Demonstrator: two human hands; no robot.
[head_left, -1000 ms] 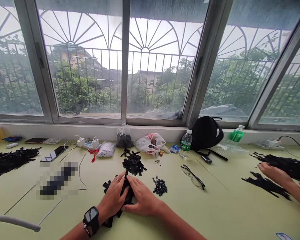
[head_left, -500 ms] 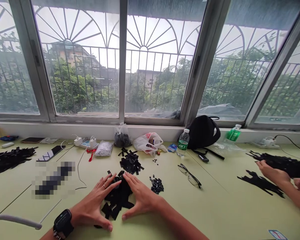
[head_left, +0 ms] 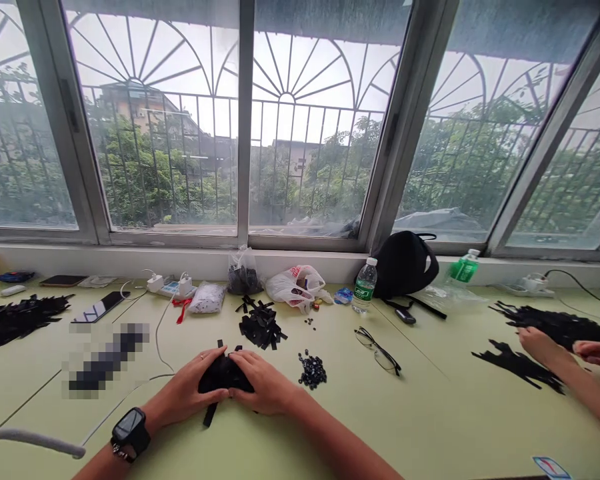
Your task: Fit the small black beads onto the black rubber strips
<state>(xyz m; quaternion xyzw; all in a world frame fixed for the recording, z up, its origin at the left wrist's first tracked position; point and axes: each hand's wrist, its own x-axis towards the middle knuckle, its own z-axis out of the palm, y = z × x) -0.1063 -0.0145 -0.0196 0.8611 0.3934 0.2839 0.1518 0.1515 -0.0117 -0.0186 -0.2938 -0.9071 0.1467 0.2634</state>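
Left hand [head_left: 187,390] and right hand [head_left: 265,381]: spread wide moments ago, now drawn together, fingers curled, both gripping a wad of black strips [head_left: 224,375] at lower centre. Loose strips [head_left: 260,327] just above; black beads [head_left: 313,369] to the right. Water bottle [head_left: 365,287], upper centre: green label, wording unreadable. Co-worker's hand [head_left: 543,347], far right, beside more strips [head_left: 555,325].
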